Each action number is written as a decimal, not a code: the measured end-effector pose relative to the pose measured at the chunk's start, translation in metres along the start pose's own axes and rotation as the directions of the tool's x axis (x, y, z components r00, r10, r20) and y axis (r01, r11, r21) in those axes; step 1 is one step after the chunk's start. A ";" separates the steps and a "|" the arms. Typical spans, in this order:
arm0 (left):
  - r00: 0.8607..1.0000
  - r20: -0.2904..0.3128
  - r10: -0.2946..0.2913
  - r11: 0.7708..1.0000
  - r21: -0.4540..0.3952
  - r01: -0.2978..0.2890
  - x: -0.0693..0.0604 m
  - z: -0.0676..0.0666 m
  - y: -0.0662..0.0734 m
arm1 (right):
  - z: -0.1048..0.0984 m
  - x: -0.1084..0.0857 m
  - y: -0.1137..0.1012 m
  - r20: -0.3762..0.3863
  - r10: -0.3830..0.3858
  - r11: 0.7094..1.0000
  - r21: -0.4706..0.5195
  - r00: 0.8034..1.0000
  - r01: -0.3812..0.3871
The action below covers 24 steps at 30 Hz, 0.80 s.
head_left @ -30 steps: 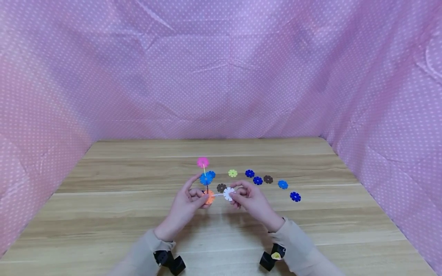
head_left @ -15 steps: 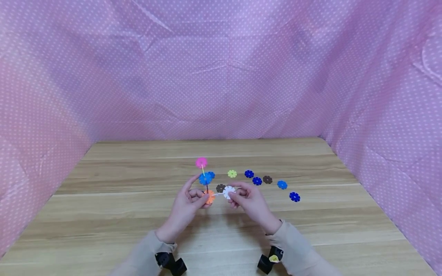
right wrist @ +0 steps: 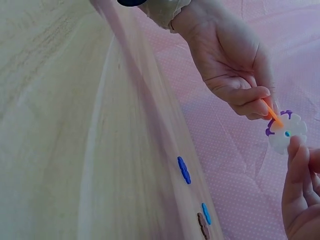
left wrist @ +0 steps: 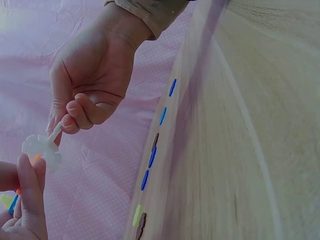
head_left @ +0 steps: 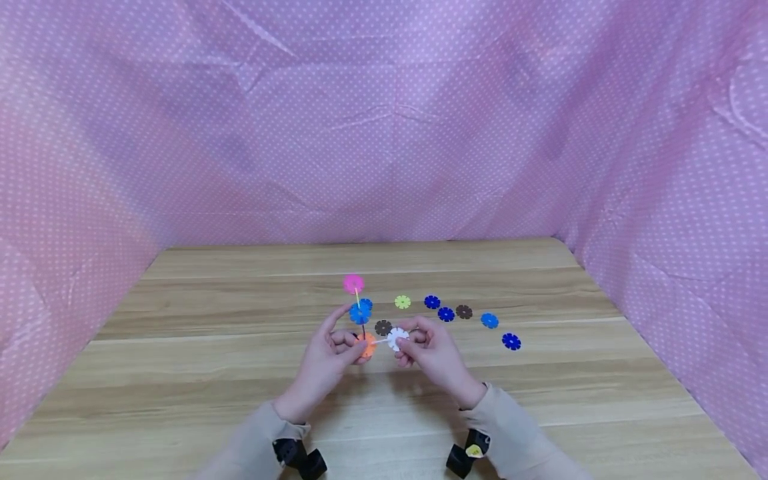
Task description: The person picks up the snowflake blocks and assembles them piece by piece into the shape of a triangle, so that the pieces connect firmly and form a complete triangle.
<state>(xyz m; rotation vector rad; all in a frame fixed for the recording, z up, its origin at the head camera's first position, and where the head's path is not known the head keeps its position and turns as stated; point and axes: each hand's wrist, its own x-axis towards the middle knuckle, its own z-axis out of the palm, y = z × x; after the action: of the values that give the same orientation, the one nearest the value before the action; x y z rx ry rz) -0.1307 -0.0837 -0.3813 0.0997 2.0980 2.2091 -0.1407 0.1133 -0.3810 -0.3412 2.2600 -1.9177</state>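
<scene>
Thumb and fingers of my left hand (head_left: 324, 357) pinch an orange notched plastic disc (head_left: 367, 345). Rising from it is a joined chain: a dark disc seen edge-on, blue discs (head_left: 361, 312), a yellow disc edge-on, and a pink disc (head_left: 353, 284) at the top. My right hand (head_left: 437, 353) pinches a white notched disc (head_left: 397, 339). Between the hands, another white disc (left wrist: 40, 149) links to the orange one, edge-on in the head view. The right wrist view shows purple pieces (right wrist: 270, 131) at this disc's edge; how they attach is unclear.
Loose notched discs lie on the wooden table (head_left: 240, 287) beyond and right of the hands: a yellow-green one (head_left: 403, 302), brown ones (head_left: 383, 327), and several blue ones (head_left: 446, 314). Pink dotted cloth (head_left: 384, 133) hangs around the back and sides.
The chain above my left hand has tilted slightly right, with the pink disc shifting right. Both hands keep their pinch on the orange and white discs.
</scene>
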 end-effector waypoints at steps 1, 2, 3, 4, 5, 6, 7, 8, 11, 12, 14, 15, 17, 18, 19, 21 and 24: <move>1.000 0.002 0.003 1.000 0.006 -0.003 0.000 0.000 0.000 | 0.000 0.000 0.000 -0.006 -0.003 1.000 -0.005 1.000 0.003; 1.000 0.004 0.007 1.000 0.013 -0.007 0.000 0.001 0.000 | 0.001 0.000 0.001 -0.009 -0.006 1.000 -0.008 1.000 0.006; 1.000 0.004 0.013 1.000 0.024 -0.013 0.000 0.001 0.000 | 0.001 0.000 0.001 -0.011 -0.009 1.000 -0.013 1.000 0.009; 1.000 0.003 0.017 0.999 0.034 -0.017 0.000 0.001 -0.001 | 0.001 0.000 0.001 -0.016 -0.009 1.000 -0.016 1.000 0.009; 1.000 0.002 0.019 0.999 0.045 -0.019 0.000 0.002 -0.001 | 0.002 -0.001 0.002 -0.019 -0.008 1.000 -0.018 1.000 0.007; 1.000 -0.001 0.020 0.999 0.050 -0.020 0.001 0.002 -0.001 | 0.002 -0.001 0.002 -0.023 -0.007 1.000 -0.019 1.000 0.007; 1.000 -0.002 0.021 0.998 0.052 -0.021 0.001 0.002 -0.001 | 0.002 -0.001 0.002 -0.027 -0.006 1.000 -0.021 1.000 0.005; 1.000 -0.006 0.022 0.998 0.055 -0.021 0.001 0.003 -0.001 | 0.002 -0.001 0.002 -0.030 -0.002 1.000 -0.016 1.000 0.002; 1.000 -0.013 0.019 0.998 0.055 -0.018 0.001 0.003 -0.001 | 0.003 -0.001 0.002 -0.037 -0.002 1.000 -0.012 0.999 0.002; 1.000 -0.013 0.018 0.999 0.052 -0.017 0.001 0.003 -0.001 | 0.003 -0.001 0.003 -0.035 -0.005 1.000 -0.011 0.999 0.004; 1.000 -0.012 0.013 0.998 0.054 -0.012 0.001 0.003 -0.001 | 0.002 -0.001 0.003 -0.027 -0.009 1.000 -0.010 1.000 0.009; 1.000 -0.008 0.011 0.999 0.053 -0.011 0.001 0.003 -0.001 | 0.002 -0.001 0.004 -0.021 -0.011 1.000 -0.010 1.000 0.011; 1.000 0.006 0.008 0.999 0.049 -0.008 0.001 0.003 -0.001 | 0.001 -0.001 0.005 -0.004 -0.007 1.000 -0.007 1.000 0.007; 1.000 0.011 0.004 0.999 0.050 -0.005 0.001 0.003 -0.002 | 0.000 -0.001 0.005 0.005 -0.003 1.000 -0.004 1.000 0.003; 1.000 0.017 0.001 0.999 0.049 -0.002 0.001 0.003 -0.002 | 0.000 -0.001 0.005 0.016 0.002 1.000 0.001 1.000 -0.002; 1.000 0.031 -0.004 0.999 0.042 0.003 0.000 0.002 -0.003 | -0.002 -0.001 0.005 0.043 0.012 1.000 0.012 0.999 -0.012; 0.999 0.045 -0.012 0.999 0.041 0.010 0.000 0.001 -0.004 | -0.004 -0.002 0.006 0.082 0.019 1.000 0.024 0.996 -0.021</move>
<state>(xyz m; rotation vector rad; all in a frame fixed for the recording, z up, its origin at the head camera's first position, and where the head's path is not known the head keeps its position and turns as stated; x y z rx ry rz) -0.1305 -0.0821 -0.3851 0.1387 2.1158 2.1373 -0.1402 0.1186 -0.3865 -0.3857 2.1784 -1.8840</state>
